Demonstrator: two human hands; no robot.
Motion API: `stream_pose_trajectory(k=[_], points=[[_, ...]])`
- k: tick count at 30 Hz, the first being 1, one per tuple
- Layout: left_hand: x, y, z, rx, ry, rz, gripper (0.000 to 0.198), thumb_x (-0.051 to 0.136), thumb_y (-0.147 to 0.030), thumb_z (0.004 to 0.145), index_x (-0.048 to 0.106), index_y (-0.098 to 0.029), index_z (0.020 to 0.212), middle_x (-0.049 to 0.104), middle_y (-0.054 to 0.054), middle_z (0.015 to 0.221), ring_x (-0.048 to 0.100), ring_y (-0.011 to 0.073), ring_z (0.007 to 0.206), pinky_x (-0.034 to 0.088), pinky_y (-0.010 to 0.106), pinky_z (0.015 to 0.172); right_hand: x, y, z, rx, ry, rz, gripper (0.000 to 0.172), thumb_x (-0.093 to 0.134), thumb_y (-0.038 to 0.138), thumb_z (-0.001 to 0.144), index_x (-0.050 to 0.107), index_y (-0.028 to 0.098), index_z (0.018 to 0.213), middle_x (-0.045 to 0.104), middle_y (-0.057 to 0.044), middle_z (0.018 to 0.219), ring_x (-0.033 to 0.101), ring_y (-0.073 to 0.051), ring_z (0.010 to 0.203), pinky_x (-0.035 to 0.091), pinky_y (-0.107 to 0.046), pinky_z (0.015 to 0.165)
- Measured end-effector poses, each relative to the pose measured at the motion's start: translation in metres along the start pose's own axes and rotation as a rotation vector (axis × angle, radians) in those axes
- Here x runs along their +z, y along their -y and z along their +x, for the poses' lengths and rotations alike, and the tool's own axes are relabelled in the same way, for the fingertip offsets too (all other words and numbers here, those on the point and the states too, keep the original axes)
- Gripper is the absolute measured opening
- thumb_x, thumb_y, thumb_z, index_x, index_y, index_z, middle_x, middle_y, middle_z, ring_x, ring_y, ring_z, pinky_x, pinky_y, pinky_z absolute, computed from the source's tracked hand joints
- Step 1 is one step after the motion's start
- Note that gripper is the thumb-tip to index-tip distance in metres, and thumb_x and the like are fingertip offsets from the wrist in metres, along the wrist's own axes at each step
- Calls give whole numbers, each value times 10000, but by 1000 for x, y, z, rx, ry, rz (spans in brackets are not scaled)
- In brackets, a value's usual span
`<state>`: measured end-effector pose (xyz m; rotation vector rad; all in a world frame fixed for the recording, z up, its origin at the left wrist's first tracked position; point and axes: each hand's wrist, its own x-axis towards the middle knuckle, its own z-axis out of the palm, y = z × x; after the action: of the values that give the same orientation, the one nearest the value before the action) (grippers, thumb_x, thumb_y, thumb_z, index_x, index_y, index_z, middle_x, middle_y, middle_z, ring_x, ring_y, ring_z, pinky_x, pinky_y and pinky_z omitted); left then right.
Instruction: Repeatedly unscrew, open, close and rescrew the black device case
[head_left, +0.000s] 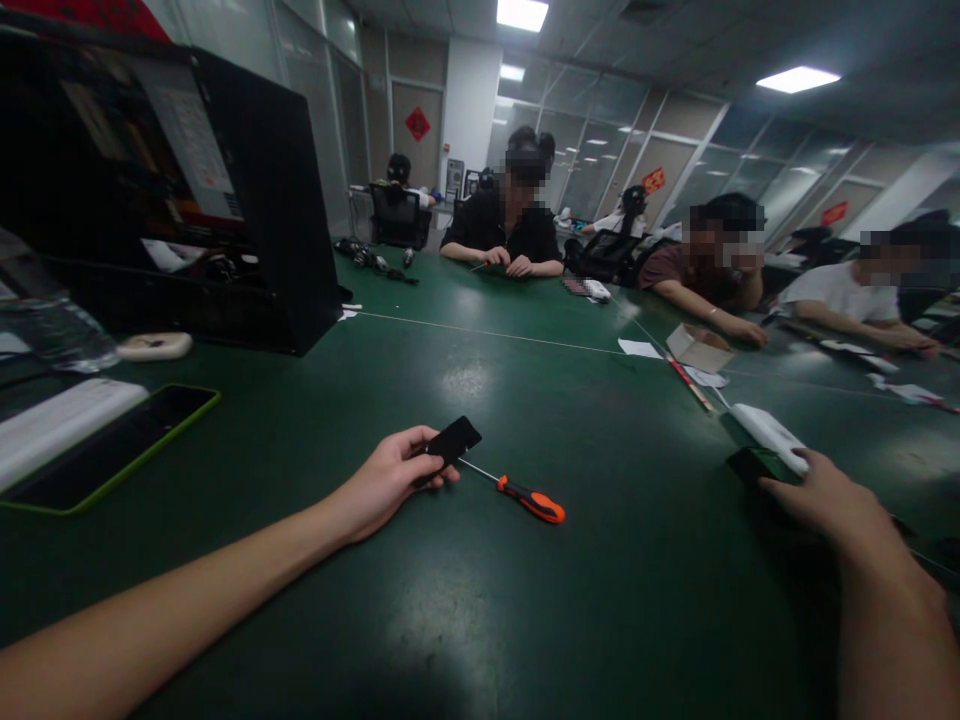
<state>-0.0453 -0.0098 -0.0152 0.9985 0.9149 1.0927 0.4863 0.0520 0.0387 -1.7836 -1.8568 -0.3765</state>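
Note:
My left hand (401,470) is closed around a thin black rectangular plate (454,440), thumb on top, raised above the green table. Just beyond its fingertips, a screwdriver (532,498) with an orange and black handle points its metal shaft toward the plate; the tip is hidden behind the hand. At the right, my right hand (832,500) curls its thumb and forefinger about a dark glossy piece (754,465), right beside a long white object (769,435). Its other fingers are hidden, so what exactly it grips is unclear.
An open black computer case (300,230) stands at the left. Nearer lie a green-edged phone (112,450), a white bar (67,425) and a beige oval item (155,346). A small cardboard box (699,347) sits at the right. Several people sit beyond the table (480,600).

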Motion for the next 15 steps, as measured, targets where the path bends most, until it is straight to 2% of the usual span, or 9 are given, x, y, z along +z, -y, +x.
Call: stream_pose_trajectory(k=[3, 5, 7, 9, 10, 12, 15], points=[[1, 1, -1, 41, 55, 134, 229, 739, -256, 814, 678, -115, 983, 737, 72, 817, 662, 174, 765, 486, 278, 736, 1, 34, 3, 147, -47, 27, 619, 562, 749, 670, 652, 237, 1006, 615, -182, 769, 637, -552, 839, 419, -805, 606], [2, 2, -5, 86, 98, 276, 229, 734, -267, 837, 675, -126, 1007, 752, 68, 838, 676, 179, 770, 499, 288, 745, 7, 74, 1, 148, -53, 110, 603, 492, 702, 801, 639, 205, 1110, 656, -239, 1006, 623, -539, 1040, 437, -805, 797], [4, 4, -11, 155, 115, 427, 195, 735, -261, 845, 665, -146, 986, 757, 59, 847, 687, 190, 780, 503, 286, 717, 15, 123, -7, 54, 31, 263, 540, 408, 619, 939, 590, 229, 1265, 666, -179, 1207, 661, -383, 1106, 527, -619, 933], [6, 6, -18, 269, 132, 574, 121, 725, -239, 857, 678, -158, 933, 749, 53, 859, 691, 196, 789, 504, 281, 693, 20, 175, -22, -86, 148, 401, 475, 383, 578, 997, 593, 276, 1296, 691, -84, 1234, 687, -254, 1095, 569, -437, 951], [6, 7, -20, 348, 160, 633, 74, 702, -211, 873, 688, -162, 927, 748, 52, 880, 695, 195, 809, 511, 285, 714, 21, 201, -32, -185, 220, 470, 445, 411, 571, 1000, 627, 290, 1268, 693, -57, 1235, 680, -227, 1108, 559, -398, 969], [6, 9, -24, 532, 244, 700, 86, 641, -133, 899, 694, -166, 958, 747, 57, 939, 703, 190, 871, 526, 297, 796, 19, 245, -52, -422, 431, 694, 412, 451, 491, 1026, 621, 271, 1330, 655, -75, 1315, 623, -226, 1214, 499, -405, 1053], [5, 10, -25, 772, 340, 729, 169, 580, -52, 908, 664, -160, 1007, 728, 70, 970, 696, 181, 919, 533, 291, 851, 13, 287, -77, -565, 629, 883, 385, 491, 388, 1040, 590, 285, 1397, 615, -63, 1400, 583, -191, 1273, 466, -360, 1087]])
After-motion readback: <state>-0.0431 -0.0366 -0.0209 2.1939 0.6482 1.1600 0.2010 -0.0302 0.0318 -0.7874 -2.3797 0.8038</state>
